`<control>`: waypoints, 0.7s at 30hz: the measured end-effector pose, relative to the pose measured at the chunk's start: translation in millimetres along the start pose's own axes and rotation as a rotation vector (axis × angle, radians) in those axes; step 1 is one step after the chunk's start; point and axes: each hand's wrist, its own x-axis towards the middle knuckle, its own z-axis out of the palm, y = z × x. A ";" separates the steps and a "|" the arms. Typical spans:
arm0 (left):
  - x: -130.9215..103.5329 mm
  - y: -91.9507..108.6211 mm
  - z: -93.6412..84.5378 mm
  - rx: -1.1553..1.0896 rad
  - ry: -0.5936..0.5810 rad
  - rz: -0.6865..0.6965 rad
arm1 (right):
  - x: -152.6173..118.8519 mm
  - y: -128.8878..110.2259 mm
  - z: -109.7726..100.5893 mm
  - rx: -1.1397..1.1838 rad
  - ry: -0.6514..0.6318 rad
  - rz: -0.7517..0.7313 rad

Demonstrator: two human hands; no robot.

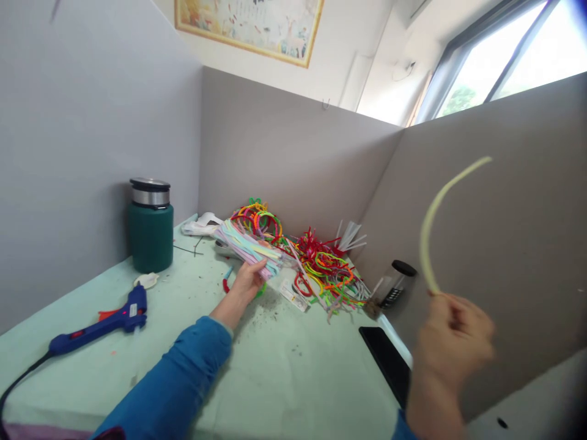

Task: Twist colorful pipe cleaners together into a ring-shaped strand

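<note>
A bundle of pastel pipe cleaners (245, 247) in pink, blue and yellow rests in my left hand (247, 282), whose fingers close round its near right end above the table. Raised at the right, my right hand (454, 336) is closed on the lower end of one pale yellow pipe cleaner (427, 235), which curves up and to the right. Behind the bundle lies a heap of bright pipe cleaners (330, 263), red, orange and green, with some twisted into rings. A small printed packet (293, 295) lies just right of my left hand.
A blue glue gun (105, 321) with its cord lies at the left, near a green flask (151, 229). A black phone-like slab (385, 360) and a clear container with a black lid (398, 284) are at the right. Grey partitions (293, 159) enclose the table (293, 391).
</note>
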 end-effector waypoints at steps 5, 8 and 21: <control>-1.4 1.7 0.3 -0.008 0.009 -0.002 | -63.5 -4.9 86.5 -0.115 -0.339 -0.161; -2.0 2.5 1.5 -0.023 -0.005 -0.002 | -89.5 9.9 102.9 -0.326 -0.693 -0.203; -12.0 -4.8 8.5 0.027 -0.186 0.000 | -119.4 -84.5 92.7 0.552 -0.718 -0.101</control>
